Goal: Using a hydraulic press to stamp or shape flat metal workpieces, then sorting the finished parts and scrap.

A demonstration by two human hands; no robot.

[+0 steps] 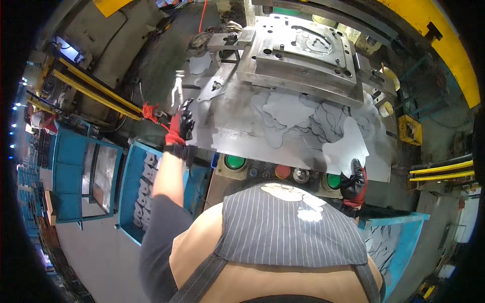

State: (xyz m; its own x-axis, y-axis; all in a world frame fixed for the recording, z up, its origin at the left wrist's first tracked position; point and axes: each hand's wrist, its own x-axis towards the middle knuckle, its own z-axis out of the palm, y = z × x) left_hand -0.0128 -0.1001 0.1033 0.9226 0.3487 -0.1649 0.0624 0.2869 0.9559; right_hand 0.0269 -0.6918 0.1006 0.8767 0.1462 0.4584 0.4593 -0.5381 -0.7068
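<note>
My right hand [354,186], in a black and red glove, pinches the lower edge of a flat grey sheet-metal blank [347,149] with a wavy outline. The blank is tilted up over the near right part of the metal press bed [232,144]. Further left, my left hand [183,125], gloved alike, is closed around a slim silvery hand tool [178,90] that points away from me; its exact kind is unclear. Between my hands lies a loose, overlapping pile of similar blanks [290,111]. Beyond my left hand rests a metal piece with a central hole [211,89].
A heavy steel die [303,50] stands at the back of the bed. Green buttons [235,161] and a red button [282,171] sit along the front panel. Blue bins [135,194] with metal parts stand at left and right. Yellow guard bars [93,91] flank the press.
</note>
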